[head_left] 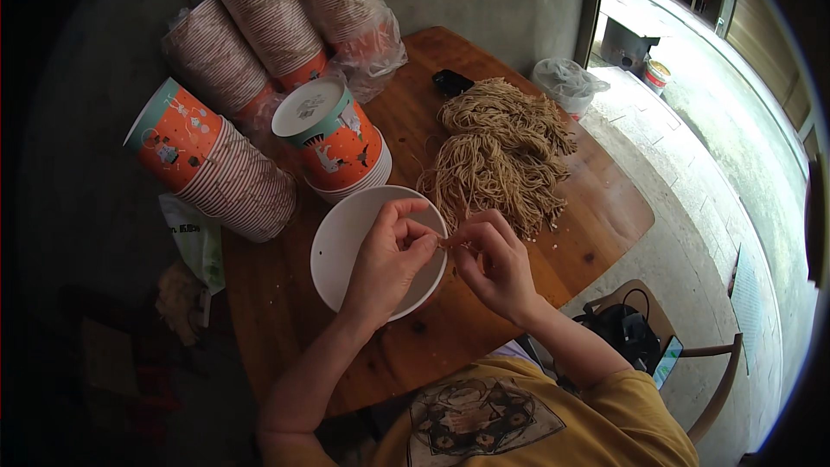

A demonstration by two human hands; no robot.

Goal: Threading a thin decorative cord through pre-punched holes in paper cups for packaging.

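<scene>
My left hand (387,264) is over the open white paper bucket (333,238), its thumb and forefinger pinched together. Opposite it, just past the bucket's right rim, my right hand (500,266) is closed in a pinch as well. Between the fingertips shows a bit of tan strand (443,244); its full length cannot be made out. A heap of long, thin tan strands (501,151), like string, lies on the table beyond my right hand. Behind the bucket an orange and green printed paper bucket (337,151) stands upside down over white ones.
A tilted stack of paper buckets (220,164) is at the left. Taller stacks in clear plastic (272,17) lean by the wall. The wooden table (596,199) carries a dark object (451,82) behind the heap. A bag-lined bin (571,86) and a chair (722,389) stand to the right.
</scene>
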